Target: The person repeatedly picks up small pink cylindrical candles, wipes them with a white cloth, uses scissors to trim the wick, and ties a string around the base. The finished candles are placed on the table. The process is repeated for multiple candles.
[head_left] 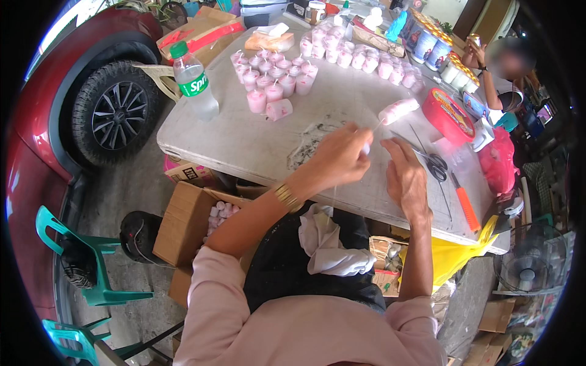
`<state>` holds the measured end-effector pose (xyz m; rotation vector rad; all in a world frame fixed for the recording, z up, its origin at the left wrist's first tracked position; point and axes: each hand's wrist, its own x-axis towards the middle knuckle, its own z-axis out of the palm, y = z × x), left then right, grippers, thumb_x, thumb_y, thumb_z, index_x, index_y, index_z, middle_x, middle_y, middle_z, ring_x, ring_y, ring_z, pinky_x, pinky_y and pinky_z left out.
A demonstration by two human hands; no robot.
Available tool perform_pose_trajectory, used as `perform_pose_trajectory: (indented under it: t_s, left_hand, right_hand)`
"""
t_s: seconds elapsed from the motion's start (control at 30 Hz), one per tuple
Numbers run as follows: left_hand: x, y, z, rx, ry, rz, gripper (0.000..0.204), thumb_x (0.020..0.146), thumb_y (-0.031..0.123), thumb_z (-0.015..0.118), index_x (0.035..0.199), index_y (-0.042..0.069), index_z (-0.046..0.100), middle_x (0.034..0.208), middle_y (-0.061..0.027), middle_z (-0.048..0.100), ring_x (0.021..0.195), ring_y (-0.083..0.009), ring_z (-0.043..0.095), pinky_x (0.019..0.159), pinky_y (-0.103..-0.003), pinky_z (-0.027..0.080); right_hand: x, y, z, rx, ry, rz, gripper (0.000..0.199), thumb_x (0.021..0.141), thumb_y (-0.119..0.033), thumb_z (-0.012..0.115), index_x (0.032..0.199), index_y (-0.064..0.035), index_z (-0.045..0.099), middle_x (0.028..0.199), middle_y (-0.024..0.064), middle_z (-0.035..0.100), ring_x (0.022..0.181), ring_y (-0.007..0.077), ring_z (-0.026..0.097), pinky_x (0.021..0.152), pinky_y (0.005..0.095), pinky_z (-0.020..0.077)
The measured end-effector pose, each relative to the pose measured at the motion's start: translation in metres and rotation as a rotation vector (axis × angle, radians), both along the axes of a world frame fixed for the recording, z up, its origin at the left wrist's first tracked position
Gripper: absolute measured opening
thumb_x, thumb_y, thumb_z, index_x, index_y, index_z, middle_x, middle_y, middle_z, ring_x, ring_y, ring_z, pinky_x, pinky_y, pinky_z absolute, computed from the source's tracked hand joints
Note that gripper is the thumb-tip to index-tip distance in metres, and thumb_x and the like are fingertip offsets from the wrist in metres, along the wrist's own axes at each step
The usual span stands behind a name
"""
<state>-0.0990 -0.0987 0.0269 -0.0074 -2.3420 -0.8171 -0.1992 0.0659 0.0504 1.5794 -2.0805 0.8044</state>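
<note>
My left hand (343, 157), with a gold watch at the wrist, is closed over the table's near edge. A thin pale string shows at its fingertips, and a small whitish bit peeks out by the fingers. Just beyond, a pink-and-white candle (398, 111) lies on its side, its end close to the string. My right hand (405, 183) rests at the table edge with fingers stretched out, holding nothing visible. Beside it lie black-handled scissors (437, 167) and an orange-handled tool (466, 207). Pink candles (274, 91) with wicks stand grouped farther left; one lies tipped over.
More pink candles (345, 56) line the far side of the white table (238, 143). A green-capped bottle (196, 85) stands at left, a red tub (448, 116) at right. Below are a cardboard box (183, 222) and a yellow bag (448, 259). Another person sits far right.
</note>
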Motion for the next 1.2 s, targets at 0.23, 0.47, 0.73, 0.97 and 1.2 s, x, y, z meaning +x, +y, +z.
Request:
perform_pose_trajectory:
  t_s: [0.23,0.47,0.73,0.97,1.2]
  left_hand:
    - [0.149,0.012,0.037,0.914,-0.415,-0.212,0.023,0.089,0.017,0.063,0.104,0.001,0.061,0.094,-0.0071,0.063,0.083,-0.0157,0.062,0.067,-0.027,0.047]
    - [0.212,0.014,0.04,1.166,-0.073,-0.157,0.037,0.092,0.03,0.059,0.113,0.0,0.057,0.106,-0.0123,0.06,0.093,-0.0173,0.061,0.079,-0.03,0.052]
    - [0.177,0.019,0.008,1.406,0.266,-0.212,0.033,0.091,0.021,0.067,0.116,0.003,0.056,0.104,-0.0074,0.057,0.075,-0.012,0.053,0.098,-0.043,0.05]
    - [0.155,0.03,0.005,0.52,0.067,-0.135,0.017,0.088,0.01,0.066,0.104,0.004,0.067,0.104,-0.008,0.058,0.088,-0.0171,0.058,0.085,-0.035,0.05]
    - [0.149,0.054,0.005,0.294,-0.275,-0.14,0.02,0.082,0.018,0.073,0.1,0.01,0.068,0.102,-0.0113,0.057,0.084,-0.0273,0.061,0.072,-0.035,0.05]
  right_hand:
    - [-0.009,-0.031,-0.022,0.129,0.231,0.134,0.031,0.081,-0.003,0.063,0.111,-0.0075,0.066,0.109,0.0216,0.063,0.094,0.0341,0.064,0.081,0.0405,0.0524]
    - [-0.049,-0.039,-0.027,0.081,0.105,-0.042,0.017,0.085,-0.009,0.065,0.102,-0.0067,0.066,0.095,0.0174,0.066,0.083,0.034,0.064,0.077,0.0423,0.0515]
    - [0.034,0.036,-0.008,0.018,-0.018,-0.086,0.02,0.083,-0.005,0.065,0.102,-0.0026,0.064,0.093,0.0168,0.066,0.078,0.0348,0.065,0.065,0.0406,0.0527]
    - [0.125,0.053,-0.1,0.607,-0.295,0.098,0.012,0.082,-0.016,0.069,0.087,-0.0065,0.064,0.087,0.009,0.065,0.079,0.0295,0.064,0.07,0.0432,0.0506]
    - [0.11,0.076,-0.034,0.136,-1.129,0.363,0.021,0.096,-0.024,0.059,0.099,-0.0033,0.065,0.095,0.0122,0.067,0.087,0.0206,0.065,0.08,0.0349,0.0494]
